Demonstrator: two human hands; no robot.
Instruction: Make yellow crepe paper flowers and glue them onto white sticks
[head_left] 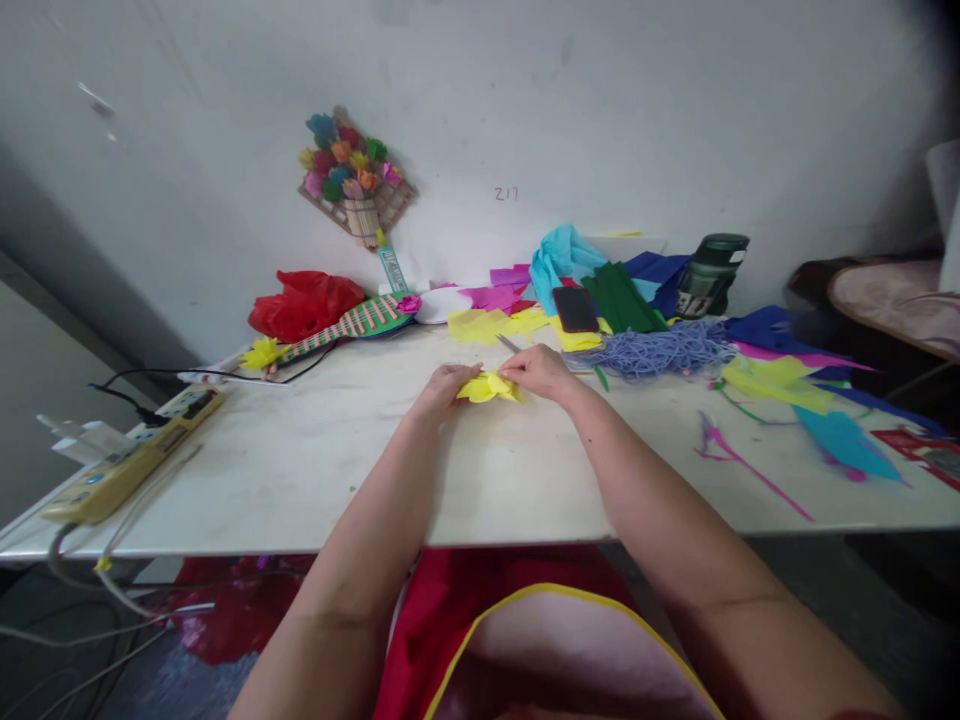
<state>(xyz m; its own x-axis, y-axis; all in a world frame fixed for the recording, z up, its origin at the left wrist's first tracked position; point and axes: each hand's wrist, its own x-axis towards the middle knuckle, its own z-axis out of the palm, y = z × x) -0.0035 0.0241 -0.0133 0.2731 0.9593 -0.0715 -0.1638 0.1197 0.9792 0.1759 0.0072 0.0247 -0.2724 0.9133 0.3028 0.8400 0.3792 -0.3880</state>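
Observation:
A yellow paper flower [489, 387] with several petals lies between my two hands, low over the white table. My left hand [444, 388] pinches its left side. From the right, my right hand [538, 372] grips a petal at the upper edge with fingers closed. A pointed metal blade [508, 344], perhaps of scissors, shows just behind my right hand; I cannot tell whether the hand touches it. The flower's underside and the fingertips' exact hold are hidden.
Behind lie coloured paper sheets [480, 326], a phone [576, 309], a heap of purple-blue strands [660, 352] and a dark green bottle [712, 275]. A yellow power strip [135, 460] with cables runs along the left edge. Pink strips [757, 475] lie at right.

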